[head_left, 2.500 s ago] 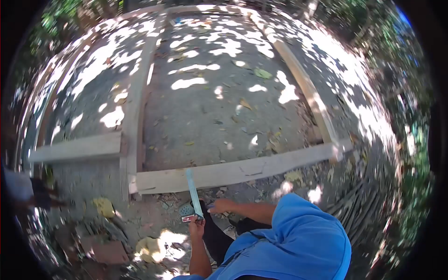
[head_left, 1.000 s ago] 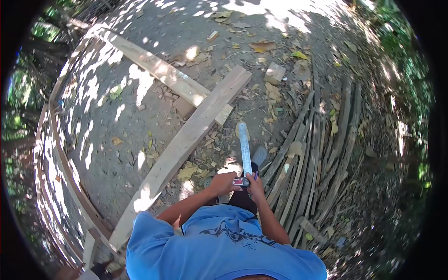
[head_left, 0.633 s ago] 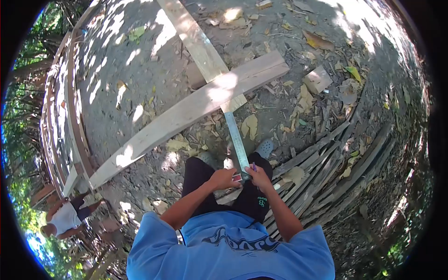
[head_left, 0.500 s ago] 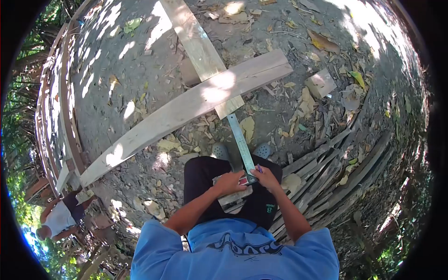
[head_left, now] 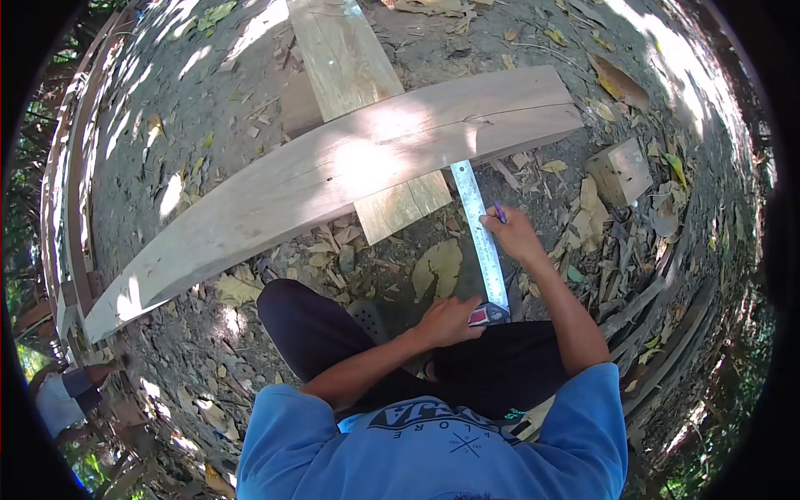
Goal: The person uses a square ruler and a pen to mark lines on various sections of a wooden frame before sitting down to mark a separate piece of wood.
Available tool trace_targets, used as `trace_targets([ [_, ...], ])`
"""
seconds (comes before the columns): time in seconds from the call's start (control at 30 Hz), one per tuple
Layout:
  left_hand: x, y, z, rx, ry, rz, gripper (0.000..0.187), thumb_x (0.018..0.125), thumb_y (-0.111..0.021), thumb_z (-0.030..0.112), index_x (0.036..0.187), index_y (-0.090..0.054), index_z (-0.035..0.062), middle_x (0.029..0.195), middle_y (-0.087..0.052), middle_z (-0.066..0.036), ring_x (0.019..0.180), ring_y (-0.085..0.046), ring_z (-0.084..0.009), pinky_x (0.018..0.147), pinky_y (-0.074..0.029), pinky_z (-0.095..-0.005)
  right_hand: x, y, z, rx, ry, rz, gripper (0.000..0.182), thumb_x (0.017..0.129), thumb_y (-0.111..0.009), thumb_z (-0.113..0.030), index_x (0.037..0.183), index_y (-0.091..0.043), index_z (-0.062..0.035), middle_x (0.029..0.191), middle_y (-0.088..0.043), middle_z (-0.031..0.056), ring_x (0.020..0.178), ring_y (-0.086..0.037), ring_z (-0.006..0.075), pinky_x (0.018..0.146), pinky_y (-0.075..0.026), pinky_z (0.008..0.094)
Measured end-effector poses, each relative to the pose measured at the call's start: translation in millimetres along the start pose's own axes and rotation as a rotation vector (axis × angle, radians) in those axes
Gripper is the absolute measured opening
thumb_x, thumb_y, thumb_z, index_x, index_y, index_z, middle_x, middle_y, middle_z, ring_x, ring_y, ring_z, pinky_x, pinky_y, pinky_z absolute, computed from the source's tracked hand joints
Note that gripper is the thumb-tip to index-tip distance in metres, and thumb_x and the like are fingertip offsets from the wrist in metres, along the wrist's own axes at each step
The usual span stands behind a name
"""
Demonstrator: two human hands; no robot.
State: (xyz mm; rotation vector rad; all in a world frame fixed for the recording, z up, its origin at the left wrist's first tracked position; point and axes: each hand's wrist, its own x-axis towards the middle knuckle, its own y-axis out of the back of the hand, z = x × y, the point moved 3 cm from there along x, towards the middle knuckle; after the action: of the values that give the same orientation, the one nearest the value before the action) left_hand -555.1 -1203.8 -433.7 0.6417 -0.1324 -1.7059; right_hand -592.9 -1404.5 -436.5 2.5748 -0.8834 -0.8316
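A try square with a metal ruler blade and a dark, red-labelled head extends from my lap toward a thick wooden beam. My left hand is closed around the square's head, low above my legs. In my right hand is a purple pen, pinched in the fingers, which also touch the blade partway up. The blade's far end meets the near edge of the beam; whether it touches or passes under cannot be told. The beam lies across a flat plank whose near end sticks out.
A wooden block rests on the ground to the right. Split wood strips lie beside my right side. Long boards run along the left, where another person is near the edge. Dry leaves litter the dirt.
My view has come closer to the beam. The square has moved forward and right, up to the beam's edge. My right hand has gone from the head to the blade; my left stays at the head.
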Motion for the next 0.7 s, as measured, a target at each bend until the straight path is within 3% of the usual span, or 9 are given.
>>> trace_targets([
  [0.2, -6.4, -2.5, -4.9, -0.001, 0.051, -0.001, 0.049, 0.074, -0.07, 0.034, 0.106, -0.051, 0.0028, 0.081, -0.064, -0.021, 0.081, -0.063, -0.0409, 0.074, -0.049, -0.049, 2.5, -11.2, -2.0, -0.057, 0.048, -0.063, 0.024, 0.086, -0.061, -0.023, 0.079, -0.056, 0.0001, 0.061, -0.05, 0.0086, 0.059, -0.046, 0.0164, 0.06, -0.041, 0.0346],
  [0.43, 3.8, -9.1, -14.3, -0.076, 0.051, 0.013, 0.047, 0.075, -0.069, 0.034, 0.105, -0.051, 0.0031, 0.082, -0.064, -0.022, 0.082, -0.063, -0.0399, 0.074, -0.049, -0.0487, 7.9, -11.4, 1.7, 0.01, 0.081, -0.015, 0.024, 0.086, -0.061, -0.024, 0.082, -0.06, -0.0002, 0.063, -0.054, 0.0086, 0.06, -0.049, 0.0152, 0.06, -0.042, 0.0333],
  [0.57, 3.3, -3.1, -3.0, -0.052, 0.062, 0.009, 0.046, 0.075, -0.069, 0.034, 0.106, -0.051, 0.0047, 0.081, -0.065, -0.02, 0.08, -0.063, -0.04, 0.073, -0.049, -0.0489, 4.8, -5.8, 5.2, 0.013, -0.033, -0.043, 0.023, 0.086, -0.061, -0.022, 0.083, -0.06, 0.001, 0.063, -0.054, 0.0077, 0.061, -0.049, 0.0132, 0.06, -0.041, 0.0324],
  [0.63, 4.8, -11.1, -12.4, -0.058, 0.074, -0.009, 0.046, 0.075, -0.069, 0.034, 0.106, -0.05, 0.0053, 0.081, -0.065, -0.02, 0.08, -0.063, -0.04, 0.073, -0.049, -0.049, 8.1, -11.6, 7.1, 0.02, -0.012, -0.071, 0.021, 0.088, -0.06, -0.02, 0.082, -0.06, 0.0, 0.066, -0.053, 0.0002, 0.064, -0.045, 0.0093, 0.061, -0.04, 0.029],
  [0.7, 6.8, -15.7, -18.1, -0.057, 0.093, -0.026, 0.047, 0.076, -0.069, 0.035, 0.107, -0.05, 0.0058, 0.081, -0.065, -0.02, 0.08, -0.063, -0.0399, 0.072, -0.049, -0.0491, 10.7, -10.8, 5.0, -0.006, -0.015, -0.049, 0.021, 0.088, -0.06, -0.02, 0.083, -0.06, -0.0001, 0.065, -0.053, 0.0019, 0.063, -0.046, 0.0105, 0.06, -0.04, 0.0298],
])
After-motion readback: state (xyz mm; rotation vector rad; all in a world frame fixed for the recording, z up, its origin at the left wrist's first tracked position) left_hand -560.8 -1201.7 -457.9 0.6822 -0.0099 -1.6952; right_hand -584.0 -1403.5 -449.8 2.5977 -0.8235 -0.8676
